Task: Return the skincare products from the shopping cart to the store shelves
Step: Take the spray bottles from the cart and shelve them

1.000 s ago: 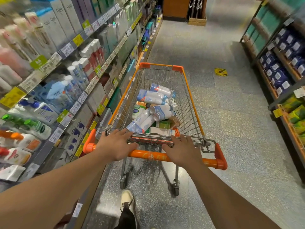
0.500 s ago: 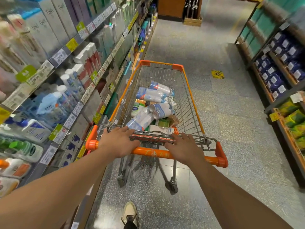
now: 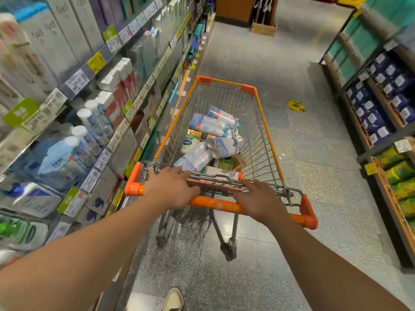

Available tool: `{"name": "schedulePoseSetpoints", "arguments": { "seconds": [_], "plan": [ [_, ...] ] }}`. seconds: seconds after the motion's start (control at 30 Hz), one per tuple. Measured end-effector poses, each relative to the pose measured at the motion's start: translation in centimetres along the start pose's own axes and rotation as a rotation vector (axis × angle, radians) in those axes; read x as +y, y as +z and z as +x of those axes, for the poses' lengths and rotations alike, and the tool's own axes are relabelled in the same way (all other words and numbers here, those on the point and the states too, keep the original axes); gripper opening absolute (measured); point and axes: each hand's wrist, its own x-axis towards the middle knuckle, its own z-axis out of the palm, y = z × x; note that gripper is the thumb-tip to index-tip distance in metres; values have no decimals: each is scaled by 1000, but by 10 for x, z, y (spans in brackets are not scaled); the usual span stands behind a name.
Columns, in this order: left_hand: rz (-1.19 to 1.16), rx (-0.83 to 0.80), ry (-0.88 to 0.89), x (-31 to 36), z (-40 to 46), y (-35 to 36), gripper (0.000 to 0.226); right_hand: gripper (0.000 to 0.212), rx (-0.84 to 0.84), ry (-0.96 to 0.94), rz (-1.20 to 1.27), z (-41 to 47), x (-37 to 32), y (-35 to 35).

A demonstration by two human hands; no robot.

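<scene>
An orange-framed wire shopping cart [image 3: 267,122] stands in the aisle ahead of me. Several white-and-blue skincare bottles [image 3: 211,124] lie in it, with a white tube [image 3: 189,142] and small boxes [image 3: 224,163] among them. My left hand [image 3: 173,187] lies on the left part of the orange handle [image 3: 215,205], fingers stretched forward over the wire flap. My right hand [image 3: 258,198] presses on the handle to the right of centre, fingers also straight. The skincare shelves [image 3: 76,84] run close along the cart's left side.
Shelves with dark blue packs [image 3: 379,104] and green packs [image 3: 402,176] line the right side. A yellow sticker [image 3: 296,105] marks the floor ahead. A cardboard box [image 3: 263,29] sits at the aisle's far end. My shoe [image 3: 173,299] shows below the cart.
The cart has rolled forward along the left shelves, with both hands staying on the handle. Products on the left shelf have slid back past me.
</scene>
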Motion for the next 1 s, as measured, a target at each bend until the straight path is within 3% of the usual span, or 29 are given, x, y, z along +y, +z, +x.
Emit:
{"name": "schedulePoseSetpoints", "arguments": {
  "seconds": [0.17, 1.0],
  "plan": [
    [17, 0, 16, -1, 24, -8, 81, 89, -5, 3, -40, 28, -1, -7],
    [-9, -1, 18, 15, 149, -64, 81, 81, -4, 44, -121, 138, -16, -85]
  ]
}}
